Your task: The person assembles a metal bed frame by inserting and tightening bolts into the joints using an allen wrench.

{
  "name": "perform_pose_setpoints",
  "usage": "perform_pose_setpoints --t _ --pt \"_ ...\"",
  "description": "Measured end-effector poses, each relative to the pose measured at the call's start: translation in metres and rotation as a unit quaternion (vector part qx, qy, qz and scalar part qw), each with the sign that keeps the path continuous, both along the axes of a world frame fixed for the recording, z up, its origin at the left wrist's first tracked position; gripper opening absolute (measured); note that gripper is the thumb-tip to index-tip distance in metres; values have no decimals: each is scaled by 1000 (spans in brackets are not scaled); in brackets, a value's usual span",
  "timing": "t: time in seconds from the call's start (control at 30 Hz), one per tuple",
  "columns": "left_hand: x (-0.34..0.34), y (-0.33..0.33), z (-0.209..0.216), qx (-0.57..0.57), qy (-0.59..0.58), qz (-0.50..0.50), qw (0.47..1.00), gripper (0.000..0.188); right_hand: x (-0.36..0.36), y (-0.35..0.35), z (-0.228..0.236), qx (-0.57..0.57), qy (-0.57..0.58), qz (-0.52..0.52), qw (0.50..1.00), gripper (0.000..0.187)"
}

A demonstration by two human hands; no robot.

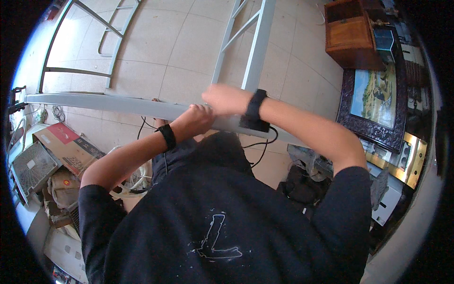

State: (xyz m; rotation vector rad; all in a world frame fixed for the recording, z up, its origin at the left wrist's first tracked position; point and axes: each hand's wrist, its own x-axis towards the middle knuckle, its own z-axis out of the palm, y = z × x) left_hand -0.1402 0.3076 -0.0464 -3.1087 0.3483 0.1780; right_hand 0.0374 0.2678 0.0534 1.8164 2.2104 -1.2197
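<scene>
A long grey metal beam [137,107] runs across in front of me, part of a metal frame. My left hand [195,119] is closed at the near edge of this beam, its fingers curled; what they hold, if anything, is hidden. Just beyond and to the right, my right hand [226,99] is over the beam, bent toward the left and smeared by motion, so its fingers cannot be made out. Both wrists wear black bands, and a dark cable [265,143] hangs below the right one. Another grey metal rail [257,45] extends away from the beam onto the floor.
A ladder-like metal frame [78,72] stands far left. At left are a cardboard box [71,154] and a fan-grilled unit [34,166]. On the right are a wooden cabinet [350,35], a framed picture [376,97] and a dark bag [302,184]. Tiled floor [184,52] lies beyond.
</scene>
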Motion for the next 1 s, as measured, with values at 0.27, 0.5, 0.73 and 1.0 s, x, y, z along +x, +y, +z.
perform_pose_setpoints --t 0.27,0.5,0.73,1.0 --pt "-4 -4 1 54 -111 14 992 35 -4 53 -74 -138 -15 86 987 21" --pt "-3 -11 -4 68 -137 28 988 33 -8 81 -72 -342 -10 130 931 30" --pt "-6 -17 -5 51 -116 47 991 26 -17 84 -106 -352 -82 200 911 40" --pt "-2 -19 1 33 -109 68 991 24 -10 58 -159 -408 -170 195 875 36"
